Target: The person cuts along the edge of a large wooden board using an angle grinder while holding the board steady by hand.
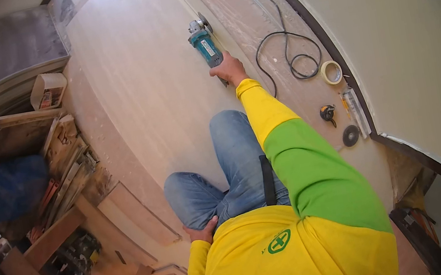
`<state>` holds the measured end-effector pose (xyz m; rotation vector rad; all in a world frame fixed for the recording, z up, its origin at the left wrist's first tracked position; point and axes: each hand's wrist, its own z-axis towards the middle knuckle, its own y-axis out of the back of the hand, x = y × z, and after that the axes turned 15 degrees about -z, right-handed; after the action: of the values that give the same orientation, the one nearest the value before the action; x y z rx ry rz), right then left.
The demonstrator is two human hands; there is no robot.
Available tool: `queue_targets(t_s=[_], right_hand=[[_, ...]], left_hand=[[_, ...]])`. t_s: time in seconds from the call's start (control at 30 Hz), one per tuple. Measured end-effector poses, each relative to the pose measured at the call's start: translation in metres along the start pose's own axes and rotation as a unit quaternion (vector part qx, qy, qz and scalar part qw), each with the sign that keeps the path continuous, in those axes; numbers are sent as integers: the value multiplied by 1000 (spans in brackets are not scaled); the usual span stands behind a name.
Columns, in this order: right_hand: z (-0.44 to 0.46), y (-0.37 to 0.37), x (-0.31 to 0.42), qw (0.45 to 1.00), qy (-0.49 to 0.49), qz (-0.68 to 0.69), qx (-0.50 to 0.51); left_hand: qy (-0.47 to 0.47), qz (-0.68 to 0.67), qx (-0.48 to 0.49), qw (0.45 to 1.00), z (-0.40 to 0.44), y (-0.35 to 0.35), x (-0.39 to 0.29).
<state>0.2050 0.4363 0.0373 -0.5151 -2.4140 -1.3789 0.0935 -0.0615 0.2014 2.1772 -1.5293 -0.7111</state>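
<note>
My right hand is wrapped around the rear body of a teal angle grinder. The grinder's disc sits at its far end, along the right edge of a large pale wooden panel. Whether the disc touches the panel edge I cannot tell. My left hand lies flat on my jeans near the hip, holding nothing, with part of its fingers hidden. My bent knees are over the near part of the panel.
A black cord loops on the floor at right. Near it lie a masking tape roll, a tape measure and a spare disc. Wood offcuts and a blue bag crowd the left. A wall stands at right.
</note>
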Motion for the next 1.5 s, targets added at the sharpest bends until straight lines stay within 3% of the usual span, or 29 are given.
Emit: queue_targets(t_s=[0.9,1.5], right_hand=[[-93,-10,-71,999,-15,-3,38],[-21,9,-17,999,-3,2,53]], left_hand=[[-23,22,5,999,5,4,18],[-17,21,-3,1000,7,2,7]])
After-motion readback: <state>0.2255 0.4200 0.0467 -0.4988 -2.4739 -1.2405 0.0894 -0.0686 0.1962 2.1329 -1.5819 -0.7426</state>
